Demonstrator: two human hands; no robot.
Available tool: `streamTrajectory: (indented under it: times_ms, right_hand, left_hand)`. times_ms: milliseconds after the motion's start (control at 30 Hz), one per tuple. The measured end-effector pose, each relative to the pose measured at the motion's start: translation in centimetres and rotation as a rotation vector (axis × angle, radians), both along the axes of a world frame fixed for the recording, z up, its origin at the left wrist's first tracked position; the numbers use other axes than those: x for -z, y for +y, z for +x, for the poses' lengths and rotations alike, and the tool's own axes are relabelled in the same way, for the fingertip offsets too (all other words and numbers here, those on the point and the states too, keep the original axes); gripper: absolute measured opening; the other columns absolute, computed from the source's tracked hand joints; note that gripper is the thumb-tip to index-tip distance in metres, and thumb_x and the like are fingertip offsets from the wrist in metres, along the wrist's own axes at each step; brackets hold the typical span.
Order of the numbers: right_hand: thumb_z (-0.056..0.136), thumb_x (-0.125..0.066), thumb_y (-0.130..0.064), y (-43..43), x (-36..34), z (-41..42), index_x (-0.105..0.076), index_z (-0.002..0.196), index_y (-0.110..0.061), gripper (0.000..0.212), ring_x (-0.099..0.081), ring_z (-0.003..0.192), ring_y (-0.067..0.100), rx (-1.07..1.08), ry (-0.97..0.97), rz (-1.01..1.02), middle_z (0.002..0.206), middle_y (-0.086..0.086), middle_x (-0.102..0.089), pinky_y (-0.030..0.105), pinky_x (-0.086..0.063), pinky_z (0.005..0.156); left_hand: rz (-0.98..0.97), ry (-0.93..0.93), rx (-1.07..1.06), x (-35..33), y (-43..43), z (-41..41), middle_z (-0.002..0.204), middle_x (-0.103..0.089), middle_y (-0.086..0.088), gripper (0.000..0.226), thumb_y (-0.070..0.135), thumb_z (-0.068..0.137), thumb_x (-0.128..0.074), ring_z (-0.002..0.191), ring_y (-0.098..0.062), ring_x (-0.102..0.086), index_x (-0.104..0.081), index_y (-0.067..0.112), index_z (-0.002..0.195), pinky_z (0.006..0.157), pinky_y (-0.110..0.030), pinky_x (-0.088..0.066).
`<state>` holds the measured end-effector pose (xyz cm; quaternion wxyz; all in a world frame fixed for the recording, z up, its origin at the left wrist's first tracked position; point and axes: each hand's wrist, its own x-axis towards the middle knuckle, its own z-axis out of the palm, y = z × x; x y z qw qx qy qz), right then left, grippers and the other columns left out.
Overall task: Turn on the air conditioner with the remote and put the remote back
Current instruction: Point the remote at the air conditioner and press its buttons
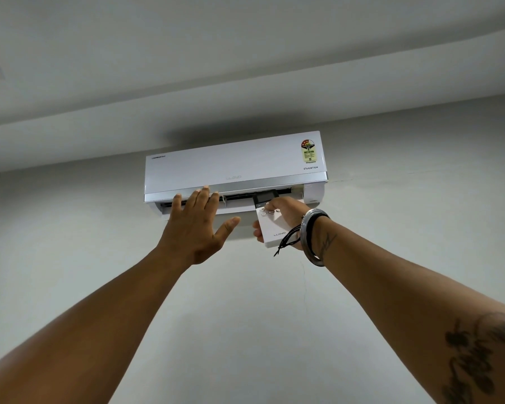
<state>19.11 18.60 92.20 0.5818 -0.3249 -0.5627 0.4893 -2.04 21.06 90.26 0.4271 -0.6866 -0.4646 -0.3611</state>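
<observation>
A white wall-mounted air conditioner (233,167) hangs high on the wall, just under the ceiling. Its bottom flap looks slightly open, showing a dark slot. My right hand (286,217) is raised in front of the unit's right half and holds a white remote (271,228) with a dark screen at its top end, pointed up at the unit; the thumb rests on the buttons. My left hand (197,225) is lifted with fingers spread, palm facing the vent, fingertips level with the unit's lower edge and holding nothing.
Pale grey wall (391,228) surrounds the unit, and the ceiling (216,53) is close above it. A metal bangle (308,237) and black threads sit on my right wrist. A thin crack runs down the wall below the remote.
</observation>
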Motion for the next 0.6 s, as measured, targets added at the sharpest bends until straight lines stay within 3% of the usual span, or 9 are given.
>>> streamTrajectory:
  times_ms: [333,467,600]
  right_hand:
    - [0.088,-0.042,-0.008,-0.3,0.0,-0.36,-0.051,0.094,0.003,0.015,-0.067,0.049,0.034,-0.018,0.015,0.002,0.067,0.022,-0.068,0.037,-0.057,0.051]
    - [0.09,-0.043,-0.01,-0.67,-0.07,-0.35,-0.051,0.098,0.003,0.017,-0.067,0.049,0.033,-0.015,0.012,-0.005,0.08,0.024,-0.066,0.037,-0.057,0.047]
    - [0.09,-0.043,-0.011,-0.91,-0.22,-0.39,-0.051,0.1,0.003,0.019,-0.066,0.051,0.033,-0.021,0.002,-0.008,0.08,0.024,-0.065,0.035,-0.057,0.05]
  left_hand:
    - [-0.015,-0.008,-0.005,-0.09,-0.57,-0.42,0.161,-0.02,-0.01,0.09,0.074,0.084,-0.004,0.148,-0.026,-0.015,-0.024,0.016,0.149,0.119,-0.053,-0.005]
    - [-0.018,-0.004,-0.002,-0.03,-0.71,-0.26,0.161,-0.021,-0.01,0.089,0.074,0.084,-0.004,0.148,-0.025,-0.016,-0.024,0.017,0.149,0.119,-0.053,-0.007]
    - [-0.016,0.012,-0.01,-0.21,-0.84,-0.1,0.161,-0.021,-0.01,0.088,0.074,0.084,-0.005,0.148,-0.025,-0.016,-0.025,0.017,0.149,0.119,-0.053,-0.008]
